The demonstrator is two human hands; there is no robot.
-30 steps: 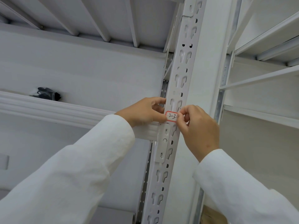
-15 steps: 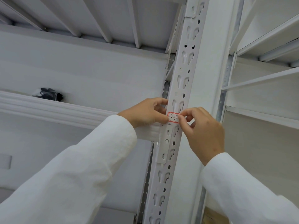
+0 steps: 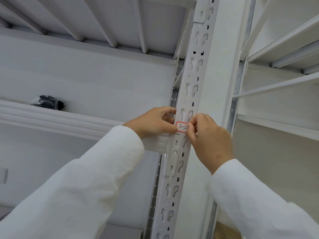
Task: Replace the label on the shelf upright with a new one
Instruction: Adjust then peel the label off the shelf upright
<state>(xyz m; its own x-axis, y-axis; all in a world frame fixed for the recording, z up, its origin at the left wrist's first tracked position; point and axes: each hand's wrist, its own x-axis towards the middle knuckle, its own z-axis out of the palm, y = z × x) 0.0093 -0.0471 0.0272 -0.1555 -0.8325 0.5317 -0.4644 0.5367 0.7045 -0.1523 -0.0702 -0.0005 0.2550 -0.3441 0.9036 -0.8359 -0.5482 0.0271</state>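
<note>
both hands crowd the slotted shelf upright (image 3: 189,80), the left hand (image 3: 151,123) and right hand (image 3: 210,140) closing off each side of the red-bordered label (image 3: 181,127). above them the upright's face runs bare. the shelf beam (image 3: 51,118) blocks the lower left, with a dark bundle (image 3: 49,102) lying well apart on the shelf above it.

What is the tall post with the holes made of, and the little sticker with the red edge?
Shelf upright: probably white painted metal, judging by its neatly punched slots and folded edges. Label: probably paper, thin and flat with handwritten ink.
</note>
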